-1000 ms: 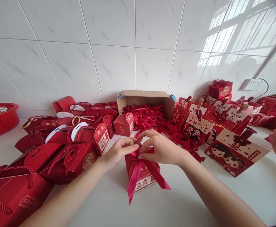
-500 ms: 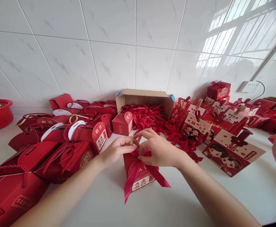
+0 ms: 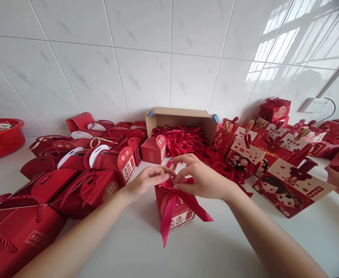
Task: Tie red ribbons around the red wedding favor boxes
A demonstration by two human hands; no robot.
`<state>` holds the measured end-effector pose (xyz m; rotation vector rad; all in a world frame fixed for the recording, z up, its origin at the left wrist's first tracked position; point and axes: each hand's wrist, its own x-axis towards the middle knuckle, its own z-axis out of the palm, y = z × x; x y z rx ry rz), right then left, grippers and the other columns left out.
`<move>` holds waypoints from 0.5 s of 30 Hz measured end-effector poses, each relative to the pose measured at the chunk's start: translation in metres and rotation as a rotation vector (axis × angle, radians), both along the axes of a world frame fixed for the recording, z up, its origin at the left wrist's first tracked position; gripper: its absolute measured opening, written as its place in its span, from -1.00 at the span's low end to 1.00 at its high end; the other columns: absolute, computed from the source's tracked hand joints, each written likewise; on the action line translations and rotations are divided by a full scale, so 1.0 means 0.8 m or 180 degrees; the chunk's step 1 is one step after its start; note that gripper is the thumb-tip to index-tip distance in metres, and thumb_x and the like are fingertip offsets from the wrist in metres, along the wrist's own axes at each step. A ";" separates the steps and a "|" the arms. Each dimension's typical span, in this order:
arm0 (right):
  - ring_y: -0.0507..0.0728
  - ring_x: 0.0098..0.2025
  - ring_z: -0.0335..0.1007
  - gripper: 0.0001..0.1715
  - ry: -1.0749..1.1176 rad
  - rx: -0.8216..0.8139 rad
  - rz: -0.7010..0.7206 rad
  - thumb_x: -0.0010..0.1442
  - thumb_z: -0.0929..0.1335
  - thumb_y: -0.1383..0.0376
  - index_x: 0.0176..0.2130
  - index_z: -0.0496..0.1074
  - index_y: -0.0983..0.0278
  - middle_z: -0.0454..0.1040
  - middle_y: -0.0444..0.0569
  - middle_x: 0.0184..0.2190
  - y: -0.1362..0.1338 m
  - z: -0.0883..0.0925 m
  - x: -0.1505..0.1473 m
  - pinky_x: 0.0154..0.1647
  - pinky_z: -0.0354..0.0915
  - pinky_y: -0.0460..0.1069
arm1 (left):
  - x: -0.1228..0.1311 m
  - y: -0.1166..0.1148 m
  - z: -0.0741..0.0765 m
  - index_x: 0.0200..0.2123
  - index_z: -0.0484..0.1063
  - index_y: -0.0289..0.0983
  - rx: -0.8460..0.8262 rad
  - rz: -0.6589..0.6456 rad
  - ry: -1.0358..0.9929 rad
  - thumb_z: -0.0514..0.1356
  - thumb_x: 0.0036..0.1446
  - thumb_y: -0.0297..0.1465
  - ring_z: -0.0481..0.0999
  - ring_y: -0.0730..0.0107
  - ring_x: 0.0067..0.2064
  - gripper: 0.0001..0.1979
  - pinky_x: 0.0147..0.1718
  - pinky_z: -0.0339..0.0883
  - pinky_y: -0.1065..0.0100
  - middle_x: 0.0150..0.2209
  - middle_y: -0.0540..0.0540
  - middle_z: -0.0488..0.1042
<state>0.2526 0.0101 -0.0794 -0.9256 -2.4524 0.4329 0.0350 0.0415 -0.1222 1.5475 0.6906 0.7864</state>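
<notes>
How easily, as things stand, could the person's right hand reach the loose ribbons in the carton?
Probably yes: the carton is open at the front and loose ribbons spill out just beyond the right hand, though it is busy at the bow.

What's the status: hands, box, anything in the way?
Left hand and right hand at ribbon atop red box; exact grip unclear. Ribbon tails hang down box front. Hands block view of part of box top.

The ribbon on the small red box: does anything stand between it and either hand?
Nothing visible: the left hand and right hand are both at the ribbon atop the box; loose ribbons lie beyond.
</notes>
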 end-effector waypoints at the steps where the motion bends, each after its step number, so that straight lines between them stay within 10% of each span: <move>1: 0.25 0.17 0.16 -0.88 0.0048 -0.0027 -0.0037 0.17 0.39 0.27 -0.34 0.58 0.20 0.32 0.04 0.09 0.000 0.002 0.002 0.10 0.27 0.18 | -0.001 0.002 -0.003 -0.49 0.45 -0.33 -0.0090 -0.0043 -0.0170 0.23 0.13 -0.24 0.41 0.19 -0.04 -0.72 -0.04 0.20 0.31 -0.10 -0.17 0.50; 6: 0.24 0.19 0.16 -0.88 -0.0036 -0.0125 -0.0058 0.17 0.40 0.26 -0.29 0.59 0.16 0.33 0.03 0.09 -0.002 0.007 0.008 0.11 0.26 0.16 | -0.002 0.013 -0.033 -0.16 0.42 -0.25 -0.0563 0.0005 -0.1012 0.22 0.08 -0.09 0.42 0.13 -0.02 -0.61 -0.04 0.24 0.25 -0.13 -0.17 0.50; 15: 0.25 0.13 0.17 -0.84 -0.0607 0.0371 -0.0084 0.16 0.38 0.31 -0.31 0.60 0.15 0.36 0.00 0.08 -0.016 0.006 -0.007 0.07 0.30 0.16 | -0.004 0.022 -0.073 -0.20 0.40 -0.28 -0.1163 0.0240 -0.1270 0.18 0.14 -0.14 0.46 0.29 -0.21 -0.68 -0.17 0.29 0.33 -0.29 -0.11 0.48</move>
